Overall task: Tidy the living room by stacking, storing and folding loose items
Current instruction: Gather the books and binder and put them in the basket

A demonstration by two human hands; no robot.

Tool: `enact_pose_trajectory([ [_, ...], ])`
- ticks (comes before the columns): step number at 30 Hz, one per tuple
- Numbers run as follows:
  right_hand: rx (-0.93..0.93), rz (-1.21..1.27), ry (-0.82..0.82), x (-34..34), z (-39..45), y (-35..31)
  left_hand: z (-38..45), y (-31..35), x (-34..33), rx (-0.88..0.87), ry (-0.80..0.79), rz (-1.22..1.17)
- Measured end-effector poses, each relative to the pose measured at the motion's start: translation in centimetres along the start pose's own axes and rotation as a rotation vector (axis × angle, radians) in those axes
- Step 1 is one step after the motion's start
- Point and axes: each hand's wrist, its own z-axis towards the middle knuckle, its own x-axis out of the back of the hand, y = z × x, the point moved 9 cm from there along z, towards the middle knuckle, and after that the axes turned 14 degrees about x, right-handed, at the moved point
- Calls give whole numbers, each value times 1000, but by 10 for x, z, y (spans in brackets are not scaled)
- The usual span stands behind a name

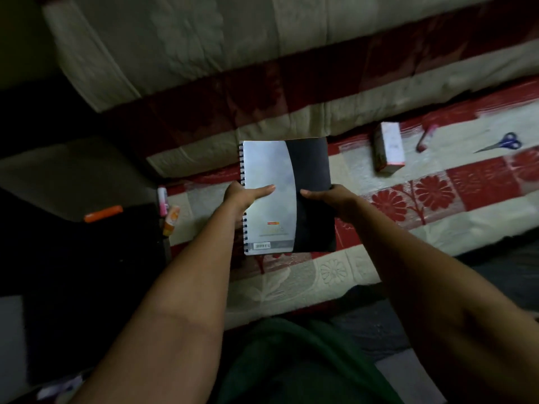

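A spiral-bound notebook (pixel 280 170) with a grey and black back cover hangs above the patterned bedspread, barcode end toward me. My left hand (pixel 243 195) grips its spiral edge, thumb laid across the grey part. My right hand (pixel 329 198) grips the opposite black edge, thumb on top. Both sets of fingers are hidden under the cover.
On the red and cream bedspread (pixel 408 199) lie a small white box (pixel 389 147), a pink pen (pixel 425 138) and blue-handled scissors (pixel 501 142) at the right. A pink tube (pixel 162 201) and an orange-white packet (pixel 172 218) lie left. A dark bag (pixel 87 258) with an orange tab sits further left.
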Motion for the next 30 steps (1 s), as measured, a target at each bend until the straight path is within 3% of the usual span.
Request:
enact_pose_trajectory([
  [6, 207, 154, 100, 41, -88, -69, -96, 63, -28, -162, -68, 48],
  [13, 356, 310, 228, 94, -143, -89, -154, 109, -87, -237, -120, 149],
  [19, 418, 374, 452, 216, -196, -77, -201, 157, -221, -347, -270, 285],
  [25, 431, 418, 684, 365, -269, -36, -246, 166, -410, -382, -535, 491],
  [30, 388, 444, 880, 506, -322, 13, -288, 177, -571, -507, -582, 508],
])
